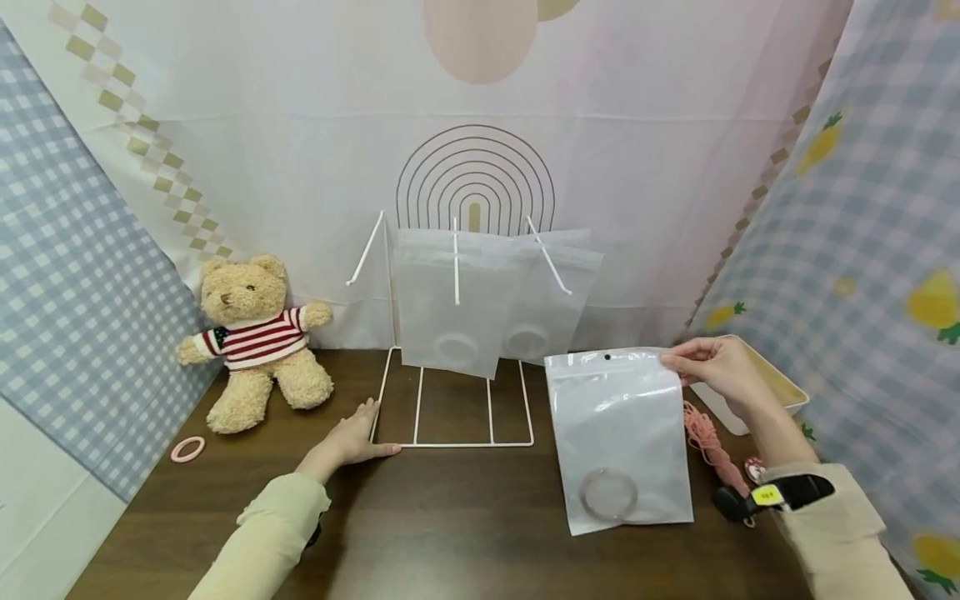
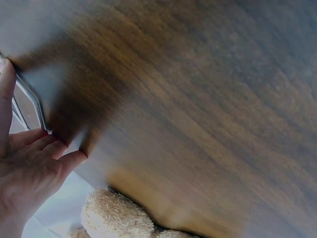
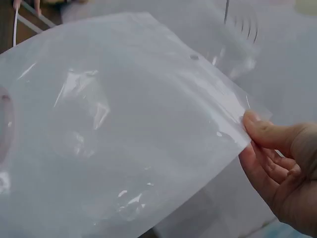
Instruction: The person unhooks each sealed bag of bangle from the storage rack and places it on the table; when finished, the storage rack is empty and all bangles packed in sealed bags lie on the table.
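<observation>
Pink against the brown table (image 1: 435, 525), a small ring (image 1: 176, 455) lies at the far left, near a plush bear (image 1: 255, 342) in a striped top. Next along, the person's left hand (image 1: 352, 437) is spread and grasps nothing; its thumb and fingertips touch the front left corner of a white wire rack (image 1: 465, 445), and that light bracing seems sensible, since so thin a frame could slide if nudged. Pale bags (image 1: 442, 312) hang, it seems, at the middle and right prongs (image 1: 549, 257); how they are caught I can't make out. Just right of the rack is the loose bag (image 1: 618, 433), a hoop (image 1: 582, 497) showing low inside. The right hand (image 1: 716, 371) pinches its top right corner, leaving the punched hole (image 1: 607, 357) uncovered. To handle it well, I'd hold that top edge taut and level, let the hoop settle at the bottom, and steer clear of the prong tips. Farthest right lie a bundle of pink cord (image 1: 712, 450) and an open box (image 1: 798, 402).
</observation>
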### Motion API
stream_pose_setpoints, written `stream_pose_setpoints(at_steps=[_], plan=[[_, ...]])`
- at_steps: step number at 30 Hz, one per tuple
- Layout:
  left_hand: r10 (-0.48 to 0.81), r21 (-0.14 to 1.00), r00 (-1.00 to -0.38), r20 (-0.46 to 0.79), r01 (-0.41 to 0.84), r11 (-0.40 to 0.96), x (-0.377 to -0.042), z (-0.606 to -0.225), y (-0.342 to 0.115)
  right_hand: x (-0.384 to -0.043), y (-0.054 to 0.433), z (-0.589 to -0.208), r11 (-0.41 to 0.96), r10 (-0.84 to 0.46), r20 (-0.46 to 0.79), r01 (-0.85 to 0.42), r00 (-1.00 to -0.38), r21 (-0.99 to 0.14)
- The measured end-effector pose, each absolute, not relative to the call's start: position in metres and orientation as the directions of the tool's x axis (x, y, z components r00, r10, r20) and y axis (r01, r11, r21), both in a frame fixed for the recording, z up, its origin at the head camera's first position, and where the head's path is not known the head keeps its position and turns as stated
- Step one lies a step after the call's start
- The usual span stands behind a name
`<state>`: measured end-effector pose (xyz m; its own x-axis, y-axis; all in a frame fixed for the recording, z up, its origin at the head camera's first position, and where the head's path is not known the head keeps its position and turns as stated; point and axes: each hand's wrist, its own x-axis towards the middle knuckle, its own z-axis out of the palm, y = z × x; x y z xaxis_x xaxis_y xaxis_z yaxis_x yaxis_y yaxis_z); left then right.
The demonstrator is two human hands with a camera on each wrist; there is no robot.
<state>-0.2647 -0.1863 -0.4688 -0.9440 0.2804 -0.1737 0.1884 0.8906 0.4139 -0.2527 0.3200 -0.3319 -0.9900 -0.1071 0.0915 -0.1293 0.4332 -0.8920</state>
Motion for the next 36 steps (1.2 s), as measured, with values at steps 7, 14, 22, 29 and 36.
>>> stream_pose_setpoints(at_steps=[7, 14, 22, 29, 36], plan=[[0.273, 0.426, -0.947, -0.171, 0.179, 0.887, -0.266, -0.469, -0.187, -0.322, 0.343, -0.398, 0.437, -0.072, -0.011, -0.022, -0.997, -0.899], [0.257, 0.439, -0.951, -0.171, 0.160, 0.884, -0.266, -0.469, -0.184, -0.359, 0.327, -0.430, 0.498, 0.090, -0.046, 0.085, -0.995, -0.863], [0.250, 0.452, -0.956, -0.154, 0.157, 0.878, -0.263, -0.469, -0.184, -0.376, 0.317, -0.445, 0.571, 0.100, 0.029, 0.033, -0.995, -0.821], [0.254, 0.449, -0.956, -0.148, 0.164, 0.878, -0.266, -0.464, -0.180, -0.376, 0.312, -0.446, 0.777, 0.137, 0.162, 0.004, -0.977, -0.630], [0.249, 0.438, -0.957, -0.147, 0.162, 0.884, -0.263, -0.467, -0.182, -0.372, 0.276, -0.391, 0.510, 0.168, 0.213, -0.100, -0.963, -0.854]])
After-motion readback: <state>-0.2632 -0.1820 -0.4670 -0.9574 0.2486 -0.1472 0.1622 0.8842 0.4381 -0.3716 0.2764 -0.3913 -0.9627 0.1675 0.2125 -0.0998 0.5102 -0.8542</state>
